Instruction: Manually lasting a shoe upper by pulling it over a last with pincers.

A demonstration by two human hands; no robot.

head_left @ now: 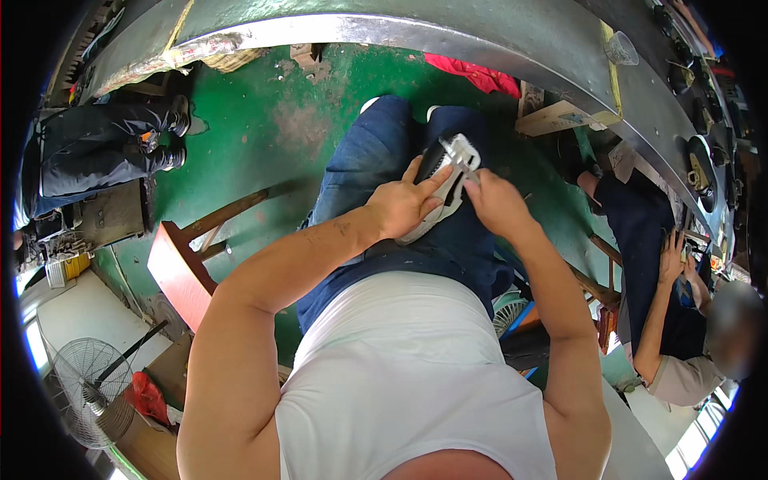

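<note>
Green-painted workshop floor (264,120) lies below a seated person's lap, where a black-and-white shoe (445,186) rests. Left hand (404,204) presses it flat, fingers spread; right hand (494,202) pinches its upper edge. Likely mid-fitting; next needs a steady pull.

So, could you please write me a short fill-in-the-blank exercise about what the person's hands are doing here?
1. The left hand presses a black and white ____ against the lap.
2. The right hand touches its ____ end.
3. The floor is painted ____.
4. A wooden stool stands at the person's ____ side.

Missing words: shoe; upper; green; left
</note>
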